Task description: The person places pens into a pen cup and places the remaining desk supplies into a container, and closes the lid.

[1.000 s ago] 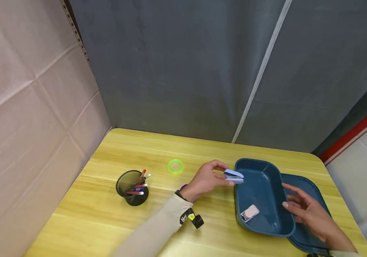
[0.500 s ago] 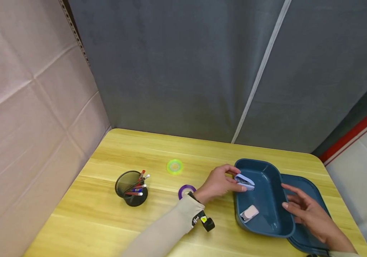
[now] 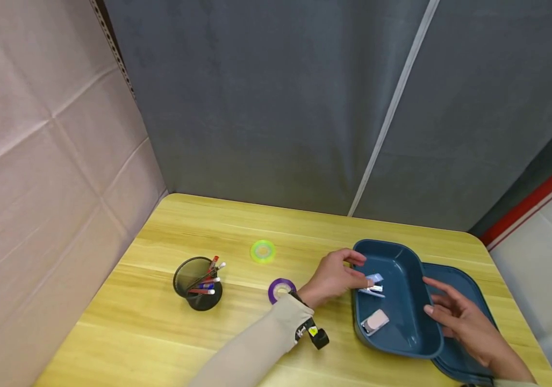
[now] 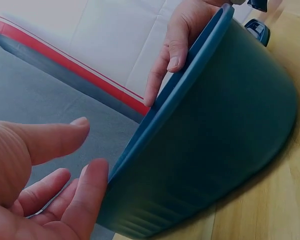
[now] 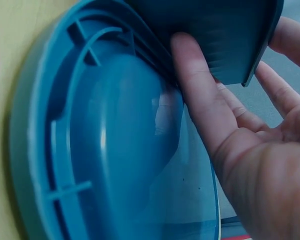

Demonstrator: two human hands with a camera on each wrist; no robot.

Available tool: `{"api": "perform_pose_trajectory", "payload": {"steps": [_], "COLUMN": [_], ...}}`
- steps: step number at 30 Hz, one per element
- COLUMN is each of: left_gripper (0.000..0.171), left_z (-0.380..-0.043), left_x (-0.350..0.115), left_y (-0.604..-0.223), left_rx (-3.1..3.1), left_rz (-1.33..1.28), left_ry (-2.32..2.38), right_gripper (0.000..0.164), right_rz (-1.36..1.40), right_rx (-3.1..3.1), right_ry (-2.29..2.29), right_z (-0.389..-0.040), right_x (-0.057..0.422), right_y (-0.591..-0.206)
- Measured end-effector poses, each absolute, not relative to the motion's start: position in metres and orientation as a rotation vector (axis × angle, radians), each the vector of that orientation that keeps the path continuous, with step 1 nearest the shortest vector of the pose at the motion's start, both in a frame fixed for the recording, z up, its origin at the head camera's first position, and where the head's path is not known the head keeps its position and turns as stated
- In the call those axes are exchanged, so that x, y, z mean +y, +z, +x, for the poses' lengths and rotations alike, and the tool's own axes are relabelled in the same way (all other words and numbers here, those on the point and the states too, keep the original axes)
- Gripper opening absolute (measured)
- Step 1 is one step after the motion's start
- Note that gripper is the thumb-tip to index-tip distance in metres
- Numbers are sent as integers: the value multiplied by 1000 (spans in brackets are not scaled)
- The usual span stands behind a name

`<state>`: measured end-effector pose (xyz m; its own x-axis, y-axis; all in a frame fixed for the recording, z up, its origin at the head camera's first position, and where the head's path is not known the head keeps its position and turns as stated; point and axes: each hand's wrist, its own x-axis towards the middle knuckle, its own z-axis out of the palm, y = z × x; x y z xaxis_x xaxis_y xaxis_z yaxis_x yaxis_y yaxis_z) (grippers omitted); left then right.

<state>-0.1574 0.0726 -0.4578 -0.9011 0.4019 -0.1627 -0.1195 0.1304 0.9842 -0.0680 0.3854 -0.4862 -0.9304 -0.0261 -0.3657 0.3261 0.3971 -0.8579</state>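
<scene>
In the head view a pale blue stapler (image 3: 373, 292), somewhat blurred, is inside the left side of a dark blue plastic box (image 3: 396, 341). My left hand (image 3: 336, 277) reaches over the box's left rim, partly in front of the stapler. The left wrist view shows that hand's thumb and fingers (image 4: 92, 195) apart, with nothing between them. A small pale pink and silver item (image 3: 376, 321) lies on the box floor. My right hand (image 3: 469, 322) holds the box's right rim, with one finger (image 5: 195, 75) against the outer wall.
Under the box's right side lies a matching blue lid (image 3: 461, 355). Left of the box are a purple-rimmed tape roll (image 3: 274, 293) and a yellow-green tape roll (image 3: 263, 251). A black mesh pen cup (image 3: 198, 301) with several pens stands farther left. A grey partition (image 3: 266, 107) borders the table's back.
My left hand has moved right to the box with the stapler and let it go inside. The purple tape roll has come out from behind the left wrist. My right hand has stayed put.
</scene>
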Motion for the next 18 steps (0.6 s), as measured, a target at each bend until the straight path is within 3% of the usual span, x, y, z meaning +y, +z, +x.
{"api": "perform_pose_trajectory", "payload": {"steps": [18], "left_gripper": [46], "left_z": [-159], "left_x": [53], "left_y": [-457], "left_rx": [1973], "left_rz": [364], "left_ry": [1843], "right_gripper": [70], "right_rz": [238], "right_rx": [2354], "right_ry": [-1552], "right_z": [-68], "right_x": [386], "right_y": [-487]}}
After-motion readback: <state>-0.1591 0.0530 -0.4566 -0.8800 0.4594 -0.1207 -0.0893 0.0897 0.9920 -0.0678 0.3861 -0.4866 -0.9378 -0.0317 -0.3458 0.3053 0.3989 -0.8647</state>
